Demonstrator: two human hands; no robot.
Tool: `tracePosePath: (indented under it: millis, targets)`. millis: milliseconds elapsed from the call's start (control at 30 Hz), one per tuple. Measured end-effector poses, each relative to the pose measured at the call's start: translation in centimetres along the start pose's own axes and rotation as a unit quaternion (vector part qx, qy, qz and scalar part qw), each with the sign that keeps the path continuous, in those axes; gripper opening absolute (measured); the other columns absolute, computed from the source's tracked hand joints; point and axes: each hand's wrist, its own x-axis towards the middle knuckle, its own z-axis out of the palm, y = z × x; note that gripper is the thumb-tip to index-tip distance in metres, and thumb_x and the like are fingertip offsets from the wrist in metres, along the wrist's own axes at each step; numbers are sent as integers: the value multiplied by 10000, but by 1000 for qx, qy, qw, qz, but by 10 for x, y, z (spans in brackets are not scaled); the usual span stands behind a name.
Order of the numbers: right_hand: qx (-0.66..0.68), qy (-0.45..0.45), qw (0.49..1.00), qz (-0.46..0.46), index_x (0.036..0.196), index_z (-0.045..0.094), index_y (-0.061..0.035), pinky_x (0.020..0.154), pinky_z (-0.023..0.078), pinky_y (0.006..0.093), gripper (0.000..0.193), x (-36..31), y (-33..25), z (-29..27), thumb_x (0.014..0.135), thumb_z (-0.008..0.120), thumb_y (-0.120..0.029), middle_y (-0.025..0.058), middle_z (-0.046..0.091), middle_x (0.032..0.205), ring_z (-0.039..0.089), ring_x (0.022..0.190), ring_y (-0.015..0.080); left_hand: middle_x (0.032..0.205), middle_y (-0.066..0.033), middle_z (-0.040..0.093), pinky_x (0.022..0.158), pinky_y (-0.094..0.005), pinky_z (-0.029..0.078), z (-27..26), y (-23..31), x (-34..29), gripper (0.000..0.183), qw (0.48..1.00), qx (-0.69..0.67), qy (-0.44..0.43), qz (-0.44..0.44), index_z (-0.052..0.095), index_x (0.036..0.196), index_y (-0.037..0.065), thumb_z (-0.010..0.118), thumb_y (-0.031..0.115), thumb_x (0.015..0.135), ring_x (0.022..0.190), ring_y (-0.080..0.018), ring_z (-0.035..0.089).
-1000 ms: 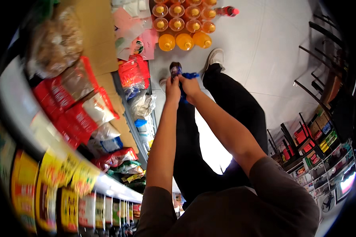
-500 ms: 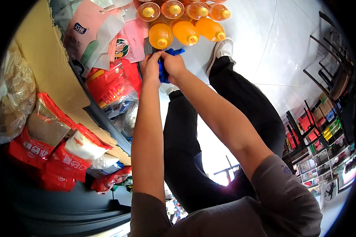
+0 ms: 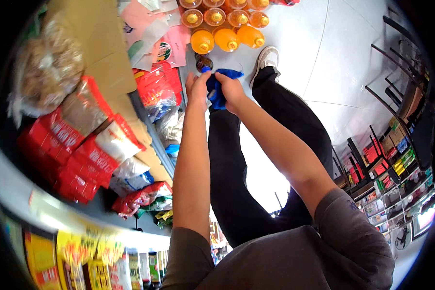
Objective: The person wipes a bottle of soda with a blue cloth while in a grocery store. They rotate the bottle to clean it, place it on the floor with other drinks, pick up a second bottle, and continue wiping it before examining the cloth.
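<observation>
Dark bottle (image 3: 204,63) with its blue cap end in our left hand (image 3: 198,87); blue cloth (image 3: 217,92) bunched in our right hand (image 3: 231,91).
Looking down from the head, we have the bottle just below the front row of orange bottles (image 3: 227,39), its cap end toward us; our left fingers are drawn in narrow around that end, and our right hand, gripping the cloth, is just beside it; we cannot tell whether the bottle's base touches the pale floor (image 3: 295,58); our light shoe (image 3: 267,58) stands to the right of the orange bottles' front row; to our left we see red packages (image 3: 158,86), pink sheets (image 3: 176,41), cardboard (image 3: 101,63) and a clear bag (image 3: 48,67) of brownish contents.
</observation>
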Motion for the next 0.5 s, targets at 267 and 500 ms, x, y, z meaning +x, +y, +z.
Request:
tracePosePath:
  millis: [267, 500]
  targets:
    - [-56, -77, 994, -61, 1008, 614, -52, 654, 562, 376, 190, -247, -48, -63, 821, 585, -66, 83, 647, 891, 652, 741, 226, 1212, -133, 621, 954, -331, 454, -48, 26, -240, 617, 996, 28, -22, 83, 521, 1344, -15, 721, 259, 828, 1108, -210, 586]
    - [-165, -381, 905, 90, 1284, 552, -12, 942, 527, 428, 519, -542, -113, -97, 772, 557, -96, 135, 663, 1169, 664, 1034, 270, 1131, -82, 652, 899, -295, 469, -101, 60, -548, 574, 989, 37, -86, 119, 550, 1315, -3, 666, 383, 907, 1061, -170, 593]
